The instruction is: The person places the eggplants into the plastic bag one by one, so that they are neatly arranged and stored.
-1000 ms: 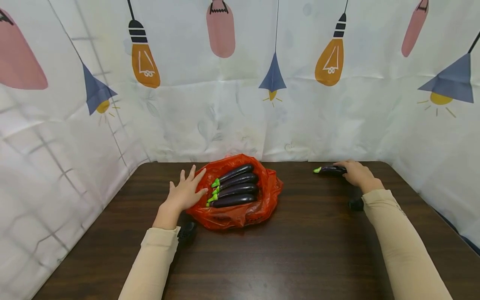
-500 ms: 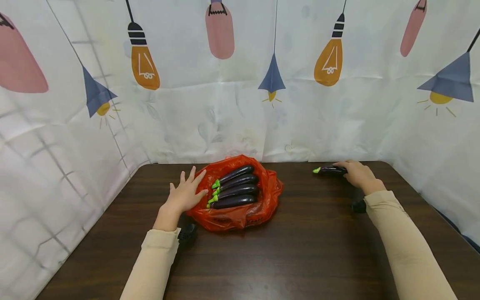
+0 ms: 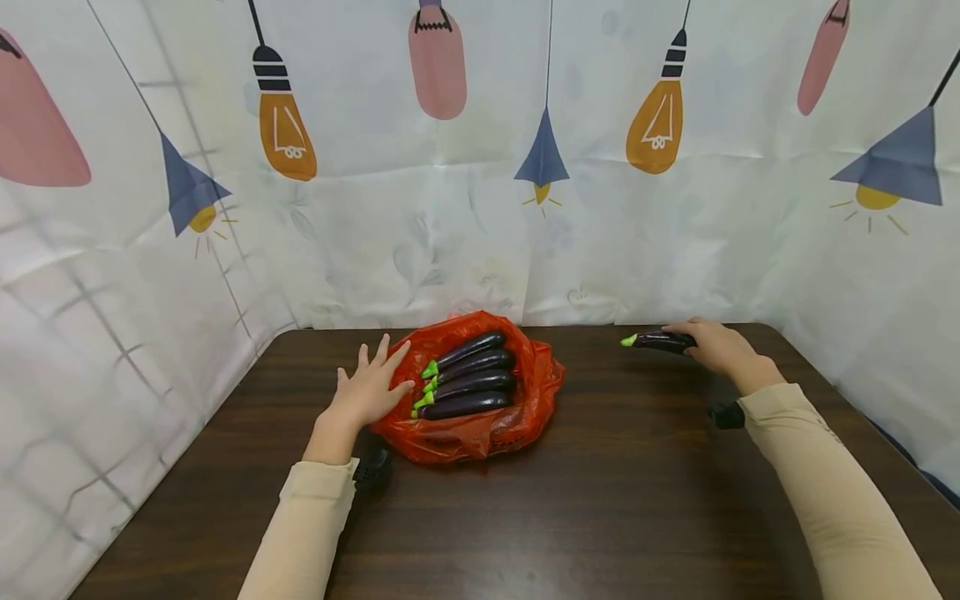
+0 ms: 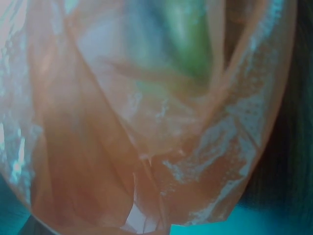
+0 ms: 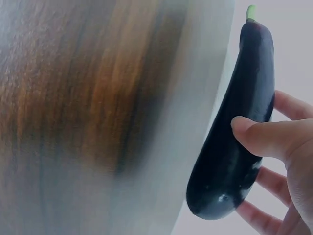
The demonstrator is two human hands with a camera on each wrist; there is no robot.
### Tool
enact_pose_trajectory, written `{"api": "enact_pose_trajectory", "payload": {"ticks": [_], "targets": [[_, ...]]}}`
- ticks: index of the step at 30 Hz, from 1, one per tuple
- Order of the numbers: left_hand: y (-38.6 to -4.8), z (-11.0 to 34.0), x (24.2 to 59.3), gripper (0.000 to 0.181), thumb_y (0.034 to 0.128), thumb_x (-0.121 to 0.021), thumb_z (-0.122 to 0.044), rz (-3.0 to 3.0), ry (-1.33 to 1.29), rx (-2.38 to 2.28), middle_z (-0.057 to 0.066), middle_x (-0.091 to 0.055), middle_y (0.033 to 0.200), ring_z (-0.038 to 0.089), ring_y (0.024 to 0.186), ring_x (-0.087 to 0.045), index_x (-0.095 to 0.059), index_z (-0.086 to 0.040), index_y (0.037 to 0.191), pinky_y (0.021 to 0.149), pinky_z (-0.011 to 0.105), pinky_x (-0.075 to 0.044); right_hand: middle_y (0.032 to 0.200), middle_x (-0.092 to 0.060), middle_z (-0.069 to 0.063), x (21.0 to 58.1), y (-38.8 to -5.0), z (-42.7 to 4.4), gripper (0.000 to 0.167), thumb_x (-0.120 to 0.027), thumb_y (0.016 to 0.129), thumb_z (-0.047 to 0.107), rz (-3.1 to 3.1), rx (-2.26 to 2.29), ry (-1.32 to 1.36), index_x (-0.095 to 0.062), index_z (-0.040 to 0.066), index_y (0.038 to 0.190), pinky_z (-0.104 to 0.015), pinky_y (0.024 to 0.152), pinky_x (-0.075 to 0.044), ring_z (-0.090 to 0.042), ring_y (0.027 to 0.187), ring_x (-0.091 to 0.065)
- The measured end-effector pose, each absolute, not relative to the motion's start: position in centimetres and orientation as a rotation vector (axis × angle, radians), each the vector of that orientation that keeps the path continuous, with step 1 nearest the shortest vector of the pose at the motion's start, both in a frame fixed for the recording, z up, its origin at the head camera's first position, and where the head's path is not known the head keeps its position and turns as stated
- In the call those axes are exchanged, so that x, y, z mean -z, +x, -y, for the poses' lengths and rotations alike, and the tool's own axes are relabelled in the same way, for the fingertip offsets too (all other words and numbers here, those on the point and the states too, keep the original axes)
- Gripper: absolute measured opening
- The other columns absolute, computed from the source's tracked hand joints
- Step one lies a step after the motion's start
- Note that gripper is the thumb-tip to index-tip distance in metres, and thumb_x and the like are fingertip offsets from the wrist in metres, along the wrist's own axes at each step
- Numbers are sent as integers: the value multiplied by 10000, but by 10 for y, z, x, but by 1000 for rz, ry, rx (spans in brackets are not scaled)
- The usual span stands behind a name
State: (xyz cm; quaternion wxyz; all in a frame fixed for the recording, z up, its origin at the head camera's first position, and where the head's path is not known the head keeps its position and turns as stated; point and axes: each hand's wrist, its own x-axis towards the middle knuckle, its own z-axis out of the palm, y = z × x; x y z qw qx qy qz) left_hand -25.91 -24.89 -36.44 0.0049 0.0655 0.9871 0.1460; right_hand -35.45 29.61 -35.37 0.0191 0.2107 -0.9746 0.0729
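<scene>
An eggplant (image 3: 657,341) with a green stem is in my right hand (image 3: 720,346), at the table's far right. In the right wrist view the thumb lies across the dark eggplant (image 5: 234,117) and the other fingers are behind it. My left hand (image 3: 369,390) has its fingers spread and rests at the left rim of a red plastic bag (image 3: 517,425). Inside the open bag, several eggplants (image 3: 472,382) lie side by side, stems to the left. Only the bag's translucent plastic (image 4: 98,161) and a blurred green stem (image 4: 188,39) show in the left wrist view.
The dark brown wooden table (image 3: 585,517) ends at a white curtain (image 3: 465,233) printed with lamps, which closes off the back and both sides. A black wrist device (image 3: 372,465) sits under the left wrist, another black device (image 3: 726,415) under the right.
My right wrist has shifted a little to the right and turned, and the eggplant's stem end has moved slightly left. The left hand and the bag stay as they were.
</scene>
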Motion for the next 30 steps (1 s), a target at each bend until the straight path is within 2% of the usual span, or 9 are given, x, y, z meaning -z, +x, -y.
{"api": "enact_pose_trajectory", "payload": {"ticks": [8,14,30], "targets": [[-258,249,364,737,1052,-568,-355,-3095,208,-464,240,-25,1691,567,1495,15,-200,-154,1658,1063,835,-19,1308,-542,-362,343,-347,-287,537,-679,939,-50,2997,-225,751,-529,-33,1455,-505,710,-547,-519,1099,-595],[-255,247,361,738,1047,-579,-349,-3093,210,-474,244,-34,1689,569,1495,6,-212,-149,1655,1063,835,-24,1299,-565,-351,335,-342,-278,515,-686,928,-67,3000,-227,806,-561,-39,1427,-596,839,-530,-533,1159,-568],[-257,247,361,746,1043,-587,-347,-3081,208,-481,233,-19,1693,560,1499,18,-208,-156,1657,1069,828,-16,1194,-624,-252,310,-322,-247,522,-712,946,18,2950,-232,897,-560,-9,1444,-524,745,-545,-415,1003,-648]]}}
